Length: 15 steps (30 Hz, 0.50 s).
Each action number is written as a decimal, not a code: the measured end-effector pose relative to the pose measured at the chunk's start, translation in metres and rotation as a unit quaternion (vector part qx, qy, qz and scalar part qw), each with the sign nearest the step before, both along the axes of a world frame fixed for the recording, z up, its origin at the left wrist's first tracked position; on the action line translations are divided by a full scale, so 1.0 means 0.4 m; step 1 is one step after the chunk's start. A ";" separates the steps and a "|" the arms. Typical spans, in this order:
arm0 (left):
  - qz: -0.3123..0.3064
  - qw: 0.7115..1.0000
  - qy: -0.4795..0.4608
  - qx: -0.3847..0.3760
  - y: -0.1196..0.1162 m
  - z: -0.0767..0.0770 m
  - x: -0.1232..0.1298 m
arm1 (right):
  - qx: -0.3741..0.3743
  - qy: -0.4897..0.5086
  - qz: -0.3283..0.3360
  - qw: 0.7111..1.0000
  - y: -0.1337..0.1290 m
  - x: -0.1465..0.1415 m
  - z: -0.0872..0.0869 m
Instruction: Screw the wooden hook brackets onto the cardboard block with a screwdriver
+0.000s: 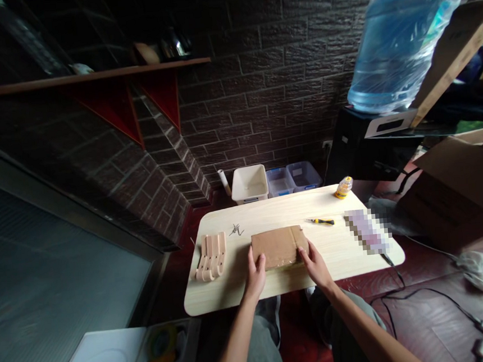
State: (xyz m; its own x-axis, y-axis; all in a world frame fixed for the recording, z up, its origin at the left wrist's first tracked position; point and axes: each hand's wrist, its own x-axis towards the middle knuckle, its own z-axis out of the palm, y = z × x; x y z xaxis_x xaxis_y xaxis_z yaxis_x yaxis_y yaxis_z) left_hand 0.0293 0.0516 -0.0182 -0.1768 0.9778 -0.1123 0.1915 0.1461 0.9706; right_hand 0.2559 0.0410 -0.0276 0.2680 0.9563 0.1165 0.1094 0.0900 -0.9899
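Note:
A brown cardboard box (pixel 279 245) is held between both hands over the front middle of the light wooden table (pixel 235 300). My left hand (pixel 256 272) grips its left end, thumb on the near face. On the opposite end, my right hand (pixel 314 262) is closed round the box in the same way. Left of the box lie several curved wooden pieces with holes (pixel 211 257), side by side. Behind them is a small heap of dark screws (pixel 236 230). A yellow-and-black screwdriver (pixel 323 221) rests to the right, behind my right hand.
A small clear container with a yellow base (pixel 343 188) stands at the table's back right corner. A blurred-out flat item (pixel 366 231) with a cable lies on the right. Bins (pixel 249 185) sit behind the table; a water dispenser (pixel 348 143) and cardboard carton (pixel 469 178) stand right.

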 end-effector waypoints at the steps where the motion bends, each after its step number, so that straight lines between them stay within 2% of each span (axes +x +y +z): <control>1: -0.002 1.000 0.007 -0.001 -0.001 -0.003 -0.001 | -0.003 0.001 0.003 1.000 0.000 0.000 -0.002; 5: -0.017 0.999 0.038 -0.001 -0.009 -0.002 -0.021 | -0.022 0.006 0.014 1.000 -0.008 0.016 -0.013; 8: -0.024 0.997 0.076 0.018 0.012 0.028 -0.076 | -0.043 0.015 0.012 0.999 -0.028 0.047 -0.022; 11: -0.036 0.989 0.138 0.046 0.078 0.092 -0.182 | -0.064 0.017 0.009 0.998 -0.052 0.087 -0.033; 15: -0.052 0.967 0.245 0.044 0.166 0.197 -0.364 | -0.088 0.019 -0.003 0.996 -0.070 0.126 -0.047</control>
